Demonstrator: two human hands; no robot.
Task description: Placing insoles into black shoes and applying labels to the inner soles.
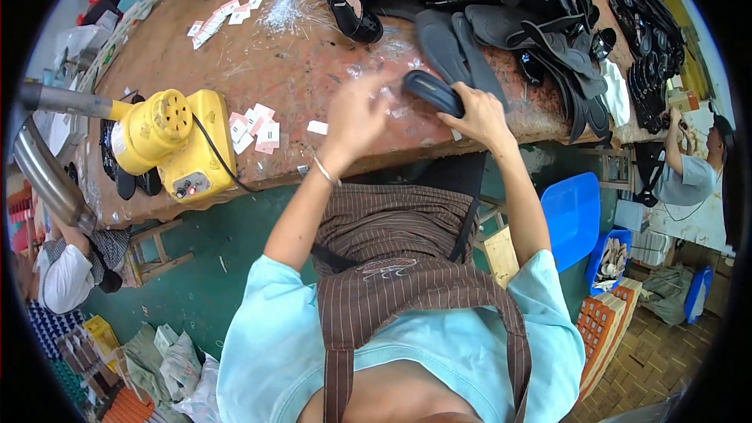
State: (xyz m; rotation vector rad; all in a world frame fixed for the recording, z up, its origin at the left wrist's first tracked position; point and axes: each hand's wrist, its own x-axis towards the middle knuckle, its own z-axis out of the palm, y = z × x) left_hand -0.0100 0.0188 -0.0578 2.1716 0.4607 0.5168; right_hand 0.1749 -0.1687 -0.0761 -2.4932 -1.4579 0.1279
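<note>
My right hand (479, 116) is closed round one end of a small black shoe (432, 92) above the table's near part. Its fingers lie over the far side, and the thumb presses the near side. My left hand (359, 121) is raised just left of the shoe, apart from it. Motion smears its fingers, so whether they hold anything is unclear. Grey insoles (448, 45) lie flat just beyond my right hand. A finished-looking black patent shoe with a strap (349, 4) rests farther back.
A heap of black shoes and grey soles (540, 31) covers the table's right part. Paper labels (254, 127) and a pile of clear plastic fasteners (295, 6) lie left. A yellow machine (182, 145) stands at the left edge. Blue tubs (570, 219) and two other people are nearby.
</note>
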